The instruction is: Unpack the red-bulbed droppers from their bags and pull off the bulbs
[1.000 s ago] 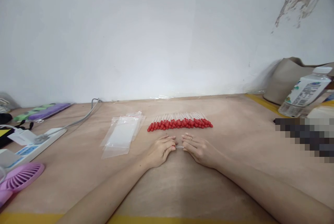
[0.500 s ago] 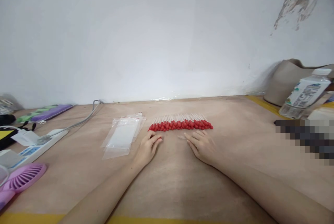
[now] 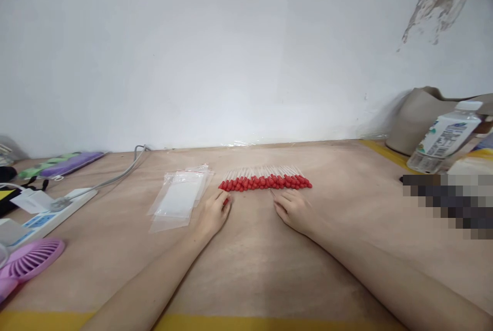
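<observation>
A row of thin pale sticks with red heads (image 3: 265,182) lies across the middle of the table, red ends toward me. Just in front of its left end, my left hand (image 3: 214,213) is closed with a small red-headed piece showing between thumb and fingers; the rest of that piece is hidden. My right hand (image 3: 295,210) rests before the row's right half, its thumb and fingertips pinched together at a thin sliver (image 3: 272,193) too small to name. Clear zip bags (image 3: 175,200) lie in an overlapping pile left of my left hand.
On the left are a white power strip (image 3: 61,214) with a grey cable (image 3: 127,171), a pink fan (image 3: 34,264) and a purple pouch (image 3: 71,164). A bottle (image 3: 442,138) stands at the right before a beige container (image 3: 408,120). A wall (image 3: 231,63) closes the back.
Both hands have shifted slightly, and the fingers of my left hand have curled in more. The translucent piece at my right fingertips now shows as a thin sliver. The row of sticks looks the same.
</observation>
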`<state>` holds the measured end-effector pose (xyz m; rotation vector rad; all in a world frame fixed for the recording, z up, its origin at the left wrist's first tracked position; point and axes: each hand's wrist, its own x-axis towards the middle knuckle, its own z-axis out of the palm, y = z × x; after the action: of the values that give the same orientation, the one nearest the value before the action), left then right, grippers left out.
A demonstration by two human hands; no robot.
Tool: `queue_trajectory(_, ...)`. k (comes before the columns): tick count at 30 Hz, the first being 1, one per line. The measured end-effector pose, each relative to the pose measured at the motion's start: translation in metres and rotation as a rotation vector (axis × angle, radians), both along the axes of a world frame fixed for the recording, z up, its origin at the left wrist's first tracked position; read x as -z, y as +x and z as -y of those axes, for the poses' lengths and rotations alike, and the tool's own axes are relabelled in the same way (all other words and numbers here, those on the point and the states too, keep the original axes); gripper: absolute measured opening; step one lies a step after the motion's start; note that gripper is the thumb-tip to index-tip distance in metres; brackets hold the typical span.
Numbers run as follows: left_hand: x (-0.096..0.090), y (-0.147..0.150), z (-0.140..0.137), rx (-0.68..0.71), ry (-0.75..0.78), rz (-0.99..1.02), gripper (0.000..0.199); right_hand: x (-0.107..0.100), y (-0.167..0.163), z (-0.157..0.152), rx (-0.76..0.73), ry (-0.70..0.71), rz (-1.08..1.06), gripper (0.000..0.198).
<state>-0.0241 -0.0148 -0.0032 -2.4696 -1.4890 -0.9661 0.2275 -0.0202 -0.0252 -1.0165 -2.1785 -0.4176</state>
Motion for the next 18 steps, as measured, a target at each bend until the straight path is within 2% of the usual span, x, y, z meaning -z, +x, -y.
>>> queue_trajectory(4, 0.002, -0.001, 0.000, 0.083, -0.057, 0.010, 0.015, 0.004, -0.002, 0.001, -0.061, -0.131, -0.051, 0.015)
queue_trajectory(8, 0.002, -0.002, 0.004, 0.138, -0.097, 0.029, 0.019, 0.002, -0.004, 0.005, -0.065, -0.221, -0.103, 0.019)
queue_trajectory(14, -0.002, -0.001, 0.007, 0.130, -0.115, -0.007, 0.027, -0.011, -0.009, 0.010, -0.044, -0.426, -0.186, 0.017)
queue_trajectory(18, 0.000, -0.002, 0.004, 0.100, -0.089, -0.023, 0.029, -0.013, -0.010, 0.010, -0.062, -0.452, -0.239, 0.016)
